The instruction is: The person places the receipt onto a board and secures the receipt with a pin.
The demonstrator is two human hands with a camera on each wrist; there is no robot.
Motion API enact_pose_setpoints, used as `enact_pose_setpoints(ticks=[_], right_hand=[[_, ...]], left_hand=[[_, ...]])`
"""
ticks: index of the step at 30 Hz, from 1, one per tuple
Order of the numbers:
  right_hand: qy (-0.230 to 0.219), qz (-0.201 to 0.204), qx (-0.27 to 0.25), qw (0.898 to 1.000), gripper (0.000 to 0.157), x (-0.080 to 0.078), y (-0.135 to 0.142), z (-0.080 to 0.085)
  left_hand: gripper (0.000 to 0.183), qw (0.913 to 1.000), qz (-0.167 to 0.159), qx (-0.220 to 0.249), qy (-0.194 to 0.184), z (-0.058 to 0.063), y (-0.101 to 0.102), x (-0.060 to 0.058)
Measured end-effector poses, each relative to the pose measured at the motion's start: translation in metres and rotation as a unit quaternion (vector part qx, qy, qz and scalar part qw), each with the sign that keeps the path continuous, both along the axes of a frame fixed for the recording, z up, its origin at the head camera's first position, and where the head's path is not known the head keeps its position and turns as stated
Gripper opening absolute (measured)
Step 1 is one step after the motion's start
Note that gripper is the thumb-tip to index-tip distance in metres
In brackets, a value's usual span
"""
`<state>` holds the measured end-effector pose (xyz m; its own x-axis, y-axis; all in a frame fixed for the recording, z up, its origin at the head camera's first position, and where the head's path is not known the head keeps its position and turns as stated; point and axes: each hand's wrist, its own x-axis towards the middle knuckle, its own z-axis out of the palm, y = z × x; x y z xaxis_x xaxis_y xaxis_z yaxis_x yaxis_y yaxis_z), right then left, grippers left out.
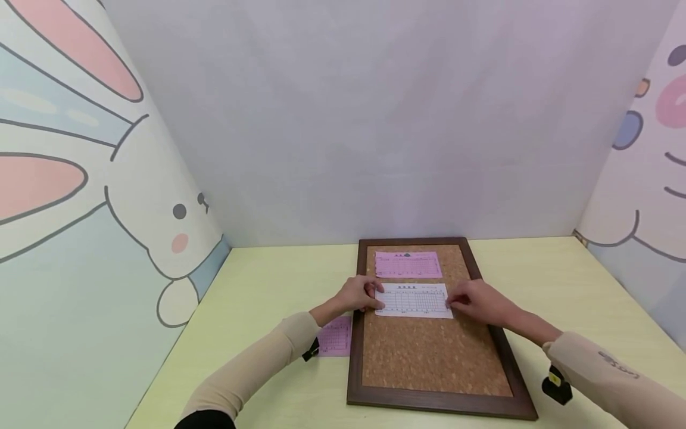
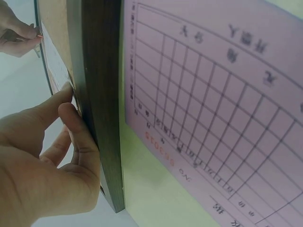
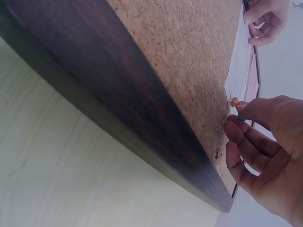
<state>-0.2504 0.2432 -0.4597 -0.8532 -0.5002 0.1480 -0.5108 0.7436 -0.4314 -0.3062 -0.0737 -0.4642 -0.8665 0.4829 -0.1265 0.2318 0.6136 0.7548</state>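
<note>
A white printed receipt slip [image 1: 412,300] lies over the upper half of a cork board [image 1: 429,357]. At its left edge my left hand [image 1: 361,294] holds it between thumb and fingers. My right hand [image 1: 479,302] is at the slip's right edge. Seen from the right wrist, thumb and forefinger pinch a small green push pin [image 3: 241,117]. An orange push pin [image 3: 233,101] stands against the thumb tip, beside the slip's edge. Above the white slip, a pink receipt slip [image 1: 408,266] lies on the cork, with a small dark green pin [image 1: 407,255] at its top.
The board's raised dark brown wooden frame [image 1: 439,403] sits on a pale yellow table [image 1: 284,280]. Left of the frame lies another pink slip [image 1: 336,337], partly behind the left forearm. A grey backdrop [image 1: 375,119] rises behind the table, between walls with cartoon drawings.
</note>
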Motion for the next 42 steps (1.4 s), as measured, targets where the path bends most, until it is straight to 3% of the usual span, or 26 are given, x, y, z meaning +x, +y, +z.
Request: enact_pose_setpoints(ticks=[7,19,26,29,34,38,42], right_hand=[[-0.004,-0.006,-0.003,1.000,0.008,0.001,0.005,0.001],[-0.018,-0.065,0.007,0.998,0.004,0.001,0.024,0.006],[0.008,-0.113,0.034,0.993,0.008,0.001,0.064,0.004],[-0.006,-0.125,0.042,0.991,0.010,0.000,0.087,-0.001],[-0.040,-0.109,0.043,0.992,0.006,0.002,0.108,-0.011],[-0.015,-0.111,0.036,0.993,0.007,0.004,0.100,-0.009],[0.043,-0.095,-0.007,0.994,0.005,0.008,0.068,-0.002]], left_hand=[[0.026,1.0000,-0.001,-0.004,-0.001,-0.001,0.001,-0.001],[0.026,1.0000,-0.004,-0.004,-0.002,0.001,0.002,-0.001],[0.026,1.0000,-0.005,-0.006,0.004,-0.001,0.002,-0.002],[0.026,1.0000,-0.003,-0.005,0.004,0.000,0.002,-0.001],[0.026,1.0000,-0.006,-0.005,0.005,0.001,0.000,-0.002],[0.027,0.9999,-0.007,-0.006,0.007,0.000,0.000,-0.002],[0.027,0.9999,-0.006,-0.008,0.007,0.001,-0.001,-0.002]])
